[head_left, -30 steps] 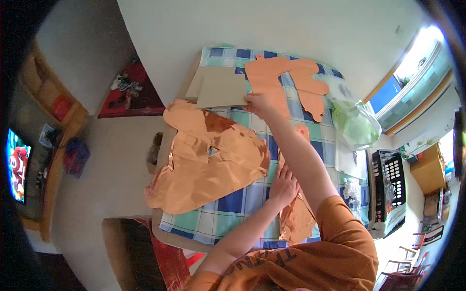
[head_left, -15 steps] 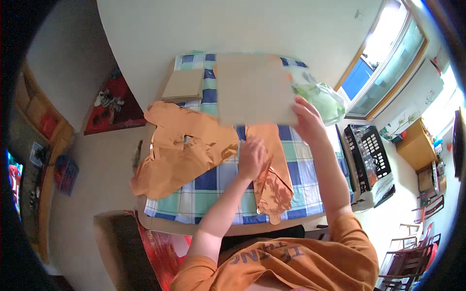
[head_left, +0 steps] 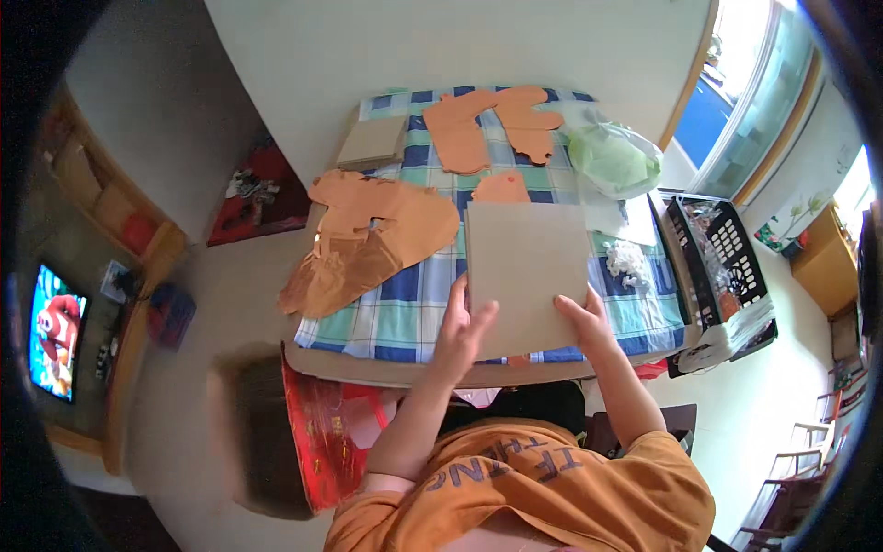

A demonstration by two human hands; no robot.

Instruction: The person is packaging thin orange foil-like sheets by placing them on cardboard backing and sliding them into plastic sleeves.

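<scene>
A plain grey-beige cardboard sheet [head_left: 526, 267] is held between my two hands, tilted over the near side of the table. My left hand [head_left: 462, 329] grips its lower left edge, thumb on the front face and fingers behind. On the lower right edge my right hand [head_left: 589, 322] closes the same way. Beneath the cardboard lies a flat copper-orange foil piece; only its rounded far end [head_left: 501, 187] and a scrap at the near edge show. A larger, creased foil piece [head_left: 391, 235] with a shiny lower part spreads to the left.
The table wears a blue, green and white checked cloth [head_left: 405, 339]. Towards the back lie more orange foil pieces [head_left: 457, 138] and a stack of cardboard sheets [head_left: 372, 143]. A greenish plastic bag [head_left: 614, 161] and crumpled white scraps [head_left: 627, 263] sit right, beside a black crate [head_left: 722, 253].
The cardboard has come down and nearer to me, uncovering foil pieces at the back. My left hand has left the foil and now grips the cardboard with the right. The view has shifted.
</scene>
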